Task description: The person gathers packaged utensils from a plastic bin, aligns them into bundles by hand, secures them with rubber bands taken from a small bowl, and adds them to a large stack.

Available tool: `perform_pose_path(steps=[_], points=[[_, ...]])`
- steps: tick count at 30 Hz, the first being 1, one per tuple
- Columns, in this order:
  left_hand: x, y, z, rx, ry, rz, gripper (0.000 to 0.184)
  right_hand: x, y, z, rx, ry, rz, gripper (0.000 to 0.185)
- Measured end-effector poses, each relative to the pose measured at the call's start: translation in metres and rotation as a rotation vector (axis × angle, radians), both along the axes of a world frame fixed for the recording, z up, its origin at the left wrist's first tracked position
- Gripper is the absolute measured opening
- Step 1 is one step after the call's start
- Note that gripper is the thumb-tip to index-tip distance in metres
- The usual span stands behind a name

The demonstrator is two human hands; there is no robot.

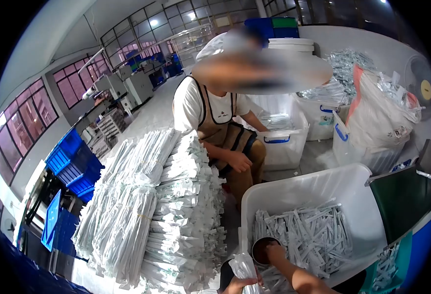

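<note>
At five o'clock, our left fingers (248, 281) grip a bundle (243, 266), our right fingers (273, 250) a cup (260, 252). Slack grip may scatter the bundle.

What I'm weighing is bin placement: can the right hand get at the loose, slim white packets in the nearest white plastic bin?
Probably yes: the right hand is at the round, pale-rimmed cup, and the packets lie close beside it; only the cup's rim seems in the way.
</note>
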State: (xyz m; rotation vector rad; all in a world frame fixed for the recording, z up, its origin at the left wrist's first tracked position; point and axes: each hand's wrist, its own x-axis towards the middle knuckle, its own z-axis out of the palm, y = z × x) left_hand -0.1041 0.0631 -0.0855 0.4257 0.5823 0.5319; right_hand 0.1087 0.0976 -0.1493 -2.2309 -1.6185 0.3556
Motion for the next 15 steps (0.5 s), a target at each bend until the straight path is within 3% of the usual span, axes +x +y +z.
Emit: perform_pose_path(steps=[1, 3, 4, 6, 8, 13, 15], points=[[0.007, -0.001, 0.006, 0.095, 0.142, 0.015, 0.024, 0.002, -0.006, 0.015, 0.008, 0.0, -0.012, 0.016], [0.022, 0.002, 0.021, 0.348, 0.334, 0.017, 0.025, -0.002, -0.024, 0.089, 0.443, 0.348, 0.117, 0.019], [0.031, -0.001, 0.031, 0.35, 0.322, -0.005, 0.025, -0.003, -0.047, 0.136, 0.332, 0.48, 0.128, 0.017], [0.061, -0.003, 0.101, 0.231, 0.253, -0.094, 0.036, -0.01, -0.082, 0.178, 0.394, 0.351, 0.181, 0.015], [0.078, -0.014, 0.104, 0.14, 0.286, -0.099, 0.026, 0.004, -0.105, 0.195, 0.33, 0.155, 0.171, 0.014], [0.104, -0.028, 0.116, 0.181, 0.012, -0.281, 0.036, 0.041, -0.129, 0.211, 0.308, -0.128, 0.226, 0.011], [0.106, -0.038, 0.118, 0.19, -0.061, -0.281, 0.038, 0.052, -0.128, 0.207, 0.315, -0.121, 0.205, 0.011]])
